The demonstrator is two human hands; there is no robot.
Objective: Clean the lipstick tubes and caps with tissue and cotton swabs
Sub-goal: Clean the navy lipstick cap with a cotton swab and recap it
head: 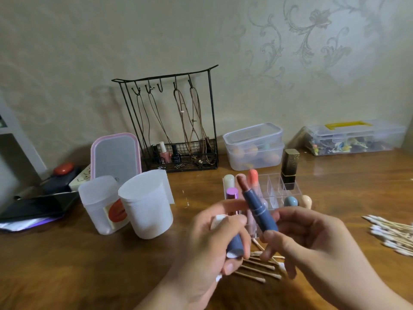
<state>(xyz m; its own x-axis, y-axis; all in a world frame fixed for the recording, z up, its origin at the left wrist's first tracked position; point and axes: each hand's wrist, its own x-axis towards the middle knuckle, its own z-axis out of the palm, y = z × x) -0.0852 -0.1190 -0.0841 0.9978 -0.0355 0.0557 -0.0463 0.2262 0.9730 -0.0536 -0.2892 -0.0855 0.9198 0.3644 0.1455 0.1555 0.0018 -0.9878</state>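
Right hand (312,240) pinches open blue lipstick tube (260,211), brown bullet extended, tilted up-left. Left hand (212,242) grips matching blue cap (234,247) plus white tissue (220,220). Judgement: mid-task; this piece in hand, others in clear acrylic organiser (274,189) beyond hands appear pending. Loose cotton swabs (259,269) on wooden desk (111,265) beneath hands; swab pile (393,233) far right. White plastic cups (145,206) left of left hand, clear of work.
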